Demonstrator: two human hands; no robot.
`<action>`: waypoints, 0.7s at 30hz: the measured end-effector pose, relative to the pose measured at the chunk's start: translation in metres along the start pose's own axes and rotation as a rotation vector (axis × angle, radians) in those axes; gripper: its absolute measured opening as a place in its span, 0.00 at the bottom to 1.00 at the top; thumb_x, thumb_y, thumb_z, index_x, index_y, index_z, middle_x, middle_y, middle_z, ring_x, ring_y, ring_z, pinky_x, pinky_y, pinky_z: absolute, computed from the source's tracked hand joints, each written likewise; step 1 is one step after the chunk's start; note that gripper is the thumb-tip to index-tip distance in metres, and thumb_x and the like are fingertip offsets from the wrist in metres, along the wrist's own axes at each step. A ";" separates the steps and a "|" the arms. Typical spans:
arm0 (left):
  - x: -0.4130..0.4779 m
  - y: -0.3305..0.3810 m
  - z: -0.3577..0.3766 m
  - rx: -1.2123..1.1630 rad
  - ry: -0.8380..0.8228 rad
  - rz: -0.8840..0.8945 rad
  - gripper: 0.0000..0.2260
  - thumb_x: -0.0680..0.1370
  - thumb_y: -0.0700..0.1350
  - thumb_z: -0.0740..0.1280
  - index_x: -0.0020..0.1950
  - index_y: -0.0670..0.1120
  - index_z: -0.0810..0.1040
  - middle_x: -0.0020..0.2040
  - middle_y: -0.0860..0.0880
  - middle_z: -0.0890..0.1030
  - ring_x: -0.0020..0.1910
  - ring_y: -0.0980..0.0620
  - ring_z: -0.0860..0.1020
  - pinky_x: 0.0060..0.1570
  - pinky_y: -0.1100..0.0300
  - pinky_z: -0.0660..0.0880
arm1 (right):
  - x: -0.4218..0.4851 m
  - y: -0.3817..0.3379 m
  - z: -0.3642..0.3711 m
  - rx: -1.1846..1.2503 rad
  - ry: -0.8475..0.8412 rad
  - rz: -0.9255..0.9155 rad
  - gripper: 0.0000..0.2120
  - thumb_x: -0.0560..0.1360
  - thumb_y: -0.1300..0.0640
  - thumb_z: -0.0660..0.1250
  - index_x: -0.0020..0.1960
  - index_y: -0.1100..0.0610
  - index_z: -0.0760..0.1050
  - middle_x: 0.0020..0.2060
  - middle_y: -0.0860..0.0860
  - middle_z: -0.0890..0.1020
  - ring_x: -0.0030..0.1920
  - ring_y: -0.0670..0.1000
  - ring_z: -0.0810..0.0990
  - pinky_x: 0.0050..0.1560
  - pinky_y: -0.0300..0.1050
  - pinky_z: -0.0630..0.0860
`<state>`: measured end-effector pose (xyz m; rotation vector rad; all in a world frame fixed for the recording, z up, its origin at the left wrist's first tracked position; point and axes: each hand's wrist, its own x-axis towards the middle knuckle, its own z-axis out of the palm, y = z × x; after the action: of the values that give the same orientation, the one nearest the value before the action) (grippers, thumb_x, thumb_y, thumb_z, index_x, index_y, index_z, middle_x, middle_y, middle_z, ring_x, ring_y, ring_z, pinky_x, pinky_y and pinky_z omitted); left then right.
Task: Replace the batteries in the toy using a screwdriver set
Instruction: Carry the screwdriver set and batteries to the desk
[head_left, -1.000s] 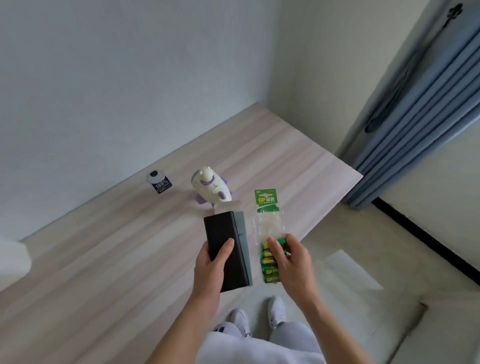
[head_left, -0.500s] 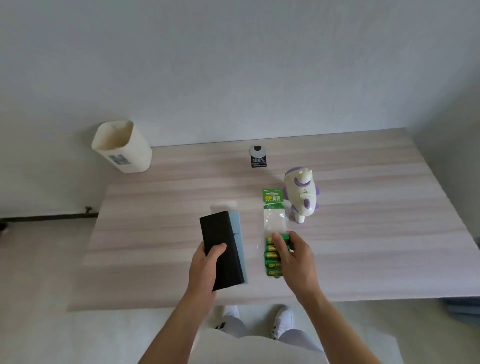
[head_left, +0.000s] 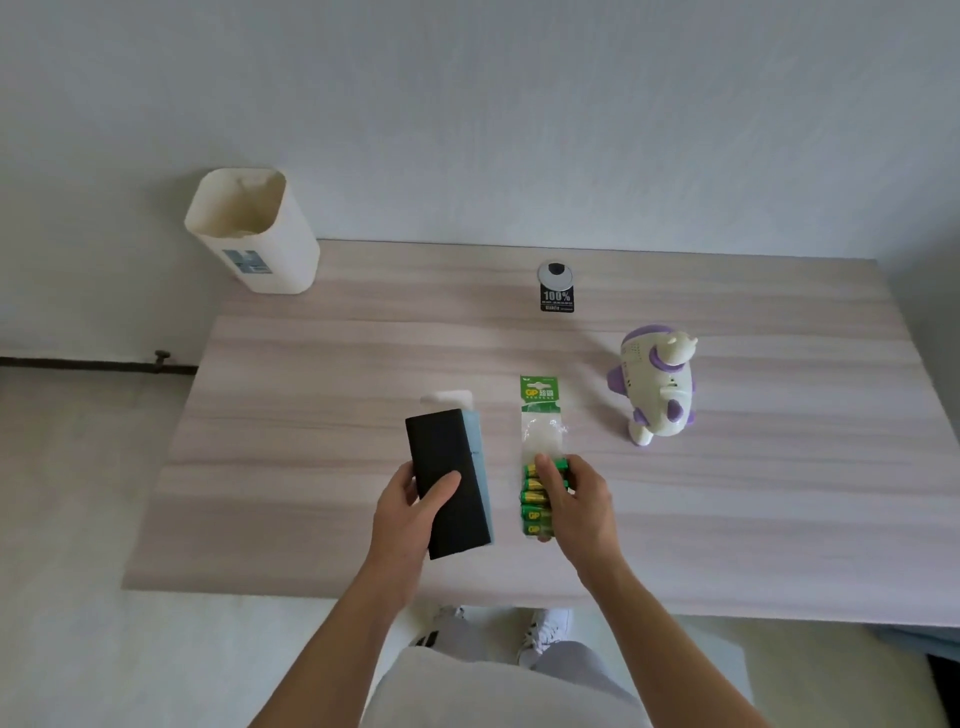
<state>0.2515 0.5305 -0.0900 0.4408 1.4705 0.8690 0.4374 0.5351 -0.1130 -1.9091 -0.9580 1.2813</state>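
Two white shoes (head_left: 546, 627) stand on the floor just under the near edge of the pale wood-grain table (head_left: 779, 519). Over that edge, about midway along it, the left hand (head_left: 410, 512) grips a flat black rectangular case with a blue-grey side (head_left: 452, 483), thumb laid across its dark face and fingers wrapped behind its left edge. Just to its right, the right hand (head_left: 576, 506) is curled round the lower end of a clear plastic pack of green batteries with a green card header (head_left: 540, 441), thumb pressed on the cells. Whether case and pack rest on the wood or sit slightly above it cannot be told. Farther in and to the right, apart from both hands, the white and purple plastic toy figure (head_left: 655, 387) stands upright. Near the far edge lies a round silver cable cap with a black label (head_left: 556, 288). Beyond the far left corner stands a cream plastic bin (head_left: 252, 231).
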 end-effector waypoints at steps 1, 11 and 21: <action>0.008 -0.004 -0.002 0.010 -0.003 -0.008 0.13 0.77 0.43 0.73 0.60 0.48 0.79 0.56 0.46 0.85 0.54 0.46 0.84 0.53 0.48 0.81 | 0.004 0.004 0.005 -0.008 0.003 0.016 0.12 0.80 0.45 0.64 0.47 0.54 0.75 0.38 0.52 0.81 0.38 0.53 0.83 0.35 0.50 0.83; 0.062 -0.044 -0.014 0.204 0.050 -0.081 0.08 0.75 0.46 0.75 0.53 0.50 0.80 0.52 0.49 0.85 0.54 0.48 0.83 0.54 0.48 0.82 | 0.033 0.046 0.046 -0.151 0.032 0.100 0.12 0.80 0.46 0.63 0.52 0.54 0.73 0.39 0.48 0.79 0.37 0.45 0.80 0.30 0.35 0.76; 0.072 -0.054 -0.012 0.366 0.151 0.035 0.19 0.73 0.50 0.77 0.60 0.52 0.74 0.52 0.54 0.81 0.52 0.53 0.81 0.52 0.50 0.82 | 0.039 0.057 0.059 -0.475 0.076 0.029 0.18 0.80 0.39 0.60 0.52 0.55 0.71 0.41 0.52 0.80 0.40 0.55 0.80 0.40 0.51 0.80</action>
<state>0.2439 0.5463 -0.1794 0.6848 1.7749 0.6706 0.4048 0.5437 -0.1972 -2.3140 -1.2847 1.0507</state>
